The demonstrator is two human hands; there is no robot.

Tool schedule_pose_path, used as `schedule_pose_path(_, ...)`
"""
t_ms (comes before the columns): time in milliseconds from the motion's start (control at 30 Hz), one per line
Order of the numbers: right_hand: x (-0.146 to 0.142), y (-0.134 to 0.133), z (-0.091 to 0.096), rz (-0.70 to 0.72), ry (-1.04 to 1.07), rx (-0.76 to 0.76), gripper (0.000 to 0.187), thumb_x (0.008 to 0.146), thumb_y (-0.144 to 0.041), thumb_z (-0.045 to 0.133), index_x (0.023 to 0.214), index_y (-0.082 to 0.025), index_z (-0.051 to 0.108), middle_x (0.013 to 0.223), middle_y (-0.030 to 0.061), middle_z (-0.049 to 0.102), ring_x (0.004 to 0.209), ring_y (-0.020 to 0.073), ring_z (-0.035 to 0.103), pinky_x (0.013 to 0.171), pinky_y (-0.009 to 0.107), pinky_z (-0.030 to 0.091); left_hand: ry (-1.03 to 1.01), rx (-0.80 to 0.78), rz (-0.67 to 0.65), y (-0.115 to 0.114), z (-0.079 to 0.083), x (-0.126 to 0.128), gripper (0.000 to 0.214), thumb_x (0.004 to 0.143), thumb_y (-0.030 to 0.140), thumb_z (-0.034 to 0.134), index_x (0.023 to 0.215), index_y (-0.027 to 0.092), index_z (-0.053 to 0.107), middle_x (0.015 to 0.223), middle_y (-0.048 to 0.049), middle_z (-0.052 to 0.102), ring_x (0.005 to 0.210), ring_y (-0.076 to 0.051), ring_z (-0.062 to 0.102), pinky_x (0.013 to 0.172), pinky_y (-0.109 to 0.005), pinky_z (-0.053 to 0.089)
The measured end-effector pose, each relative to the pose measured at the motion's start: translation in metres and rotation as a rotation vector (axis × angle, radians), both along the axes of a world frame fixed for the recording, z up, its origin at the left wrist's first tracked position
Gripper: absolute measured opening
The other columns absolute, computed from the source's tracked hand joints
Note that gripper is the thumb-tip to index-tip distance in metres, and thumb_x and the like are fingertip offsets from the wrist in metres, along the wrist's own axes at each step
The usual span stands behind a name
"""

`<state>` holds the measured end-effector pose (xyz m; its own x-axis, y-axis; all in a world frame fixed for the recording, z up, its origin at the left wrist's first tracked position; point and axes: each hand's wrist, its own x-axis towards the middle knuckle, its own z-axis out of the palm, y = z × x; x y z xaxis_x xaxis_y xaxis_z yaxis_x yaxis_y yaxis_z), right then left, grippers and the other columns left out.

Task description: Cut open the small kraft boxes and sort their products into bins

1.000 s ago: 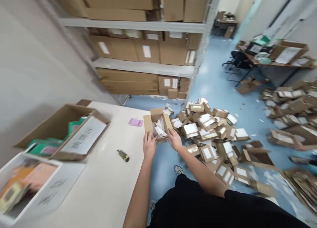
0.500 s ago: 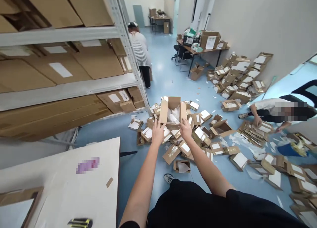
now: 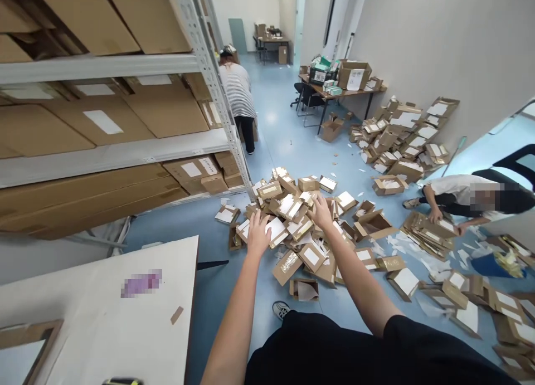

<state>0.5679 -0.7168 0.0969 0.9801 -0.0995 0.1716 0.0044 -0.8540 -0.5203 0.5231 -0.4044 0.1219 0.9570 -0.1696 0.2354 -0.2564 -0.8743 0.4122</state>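
Both my arms reach forward over a pile of small brown cardboard boxes [image 3: 292, 218] with white labels on the blue floor. My left hand [image 3: 258, 233] is open with its fingers spread and nothing in it. My right hand [image 3: 321, 211] is open too, fingers apart, empty. The opened box I carried is no longer between my hands; I cannot tell it apart from the others in the pile below them.
A white table [image 3: 104, 323] stands at my lower left. Grey shelving [image 3: 125, 145] with large cartons fills the left. One person [image 3: 237, 89] stands by the shelving's end; another [image 3: 468, 193] crouches at the right among flattened cartons. A desk [image 3: 338, 87] stands further back.
Both hands held an opened box over the table, swung it right over the floor pile, and have now let it go; the hands are empty and spread.
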Motion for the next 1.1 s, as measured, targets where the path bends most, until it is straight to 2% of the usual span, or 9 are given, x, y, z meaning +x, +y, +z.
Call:
schedule_pose_path(133,0.01,0.091,0.044,0.276,-0.238,0.012,0.067,0.096,-0.029,0.063,0.16,-0.027,0.046,0.175,0.0101,0.026,0.162,0.0364,0.019,0.127,0.062,0.03,-0.061,-0.011,0.076,0.014,0.022,-0.011,0.056,0.095,0.025,0.061,0.151,0.024,0.057,0.172,-0.0101,0.035,0.161,-0.036,0.026,0.129,-0.055,0.036)
schedule_pose_path(267,0.016,0.179,0.082,0.511,-0.284,-0.015,0.077,0.094,-0.03,0.067,0.166,-0.03,0.037,0.178,0.0059,0.016,0.163,0.039,0.011,0.129,0.063,0.025,-0.109,-0.01,0.202,0.048,0.043,-0.037,0.066,0.093,0.026,0.065,0.158,0.027,0.05,0.176,-0.0067,0.028,0.163,-0.036,0.021,0.131,-0.055,0.031)
schedule_pose_path(333,0.012,0.219,0.088,0.611,-0.275,-0.028,0.08,0.094,-0.03,0.068,0.167,-0.031,0.035,0.178,0.0055,0.013,0.163,0.0404,0.009,0.129,0.064,0.025,-0.118,-0.004,0.274,0.073,0.051,-0.056,0.069,0.092,0.028,0.067,0.159,0.029,0.048,0.177,-0.0051,0.025,0.163,-0.037,0.02,0.131,-0.056,0.03)
schedule_pose_path(400,0.001,0.256,0.086,0.693,-0.255,-0.039,0.079,0.094,-0.03,0.068,0.167,-0.03,0.036,0.178,0.0065,0.013,0.163,0.0415,0.01,0.128,0.064,0.026,-0.125,0.002,0.36,0.101,0.055,-0.082,0.07,0.092,0.029,0.068,0.159,0.029,0.048,0.177,-0.0048,0.024,0.163,-0.038,0.018,0.13,-0.056,0.031)
schedule_pose_path(533,-0.045,0.331,0.071,0.862,-0.183,-0.067,0.079,0.093,-0.029,0.07,0.166,-0.029,0.038,0.178,0.0094,0.015,0.162,0.043,0.014,0.125,0.065,0.031,-0.132,0.009,0.574,0.16,0.054,-0.157,0.069,0.093,0.03,0.068,0.159,0.028,0.048,0.177,-0.0067,0.025,0.163,-0.038,0.019,0.129,-0.055,0.033)
schedule_pose_path(700,-0.146,0.428,0.052,1.176,-0.158,-0.045,0.082,0.091,-0.03,0.072,0.166,-0.029,0.038,0.177,0.0117,0.016,0.161,0.0442,0.018,0.124,0.067,0.031,-0.113,0.018,0.879,0.218,0.041,-0.289,0.068,0.093,0.03,0.069,0.158,0.027,0.049,0.176,-0.0095,0.028,0.162,-0.04,0.02,0.128,-0.058,0.033)
schedule_pose_path(833,-0.258,0.502,0.047,1.459,-0.16,-0.021,0.083,0.092,-0.031,0.072,0.166,-0.032,0.037,0.178,0.0097,0.016,0.161,0.043,0.018,0.124,0.066,0.034,-0.108,0.021,1.125,0.243,0.035,-0.414,0.069,0.092,0.03,0.069,0.158,0.028,0.048,0.176,-0.0089,0.028,0.162,-0.039,0.02,0.126,-0.058,0.035)
schedule_pose_path(967,-0.395,0.558,0.048,1.742,-0.165,0.005,0.081,0.091,-0.03,0.072,0.165,-0.033,0.039,0.177,0.0097,0.019,0.161,0.0427,0.019,0.123,0.066,0.034,-0.117,0.014,1.38,0.248,0.032,-0.548,0.069,0.093,0.03,0.069,0.159,0.029,0.047,0.175,-0.0093,0.029,0.162,-0.039,0.022,0.122,-0.057,0.041)
schedule_pose_path(1100,-0.538,0.588,0.045,1.991,-0.166,0.008,0.079,0.091,-0.029,0.072,0.164,-0.031,0.041,0.176,0.0112,0.022,0.161,0.0427,0.02,0.122,0.065,0.035,-0.092,0.007,1.643,0.233,0.026,-0.684,0.07,0.092,0.028,0.07,0.158,0.028,0.048,0.174,-0.0112,0.031,0.16,-0.041,0.025,0.117,-0.057,0.046)
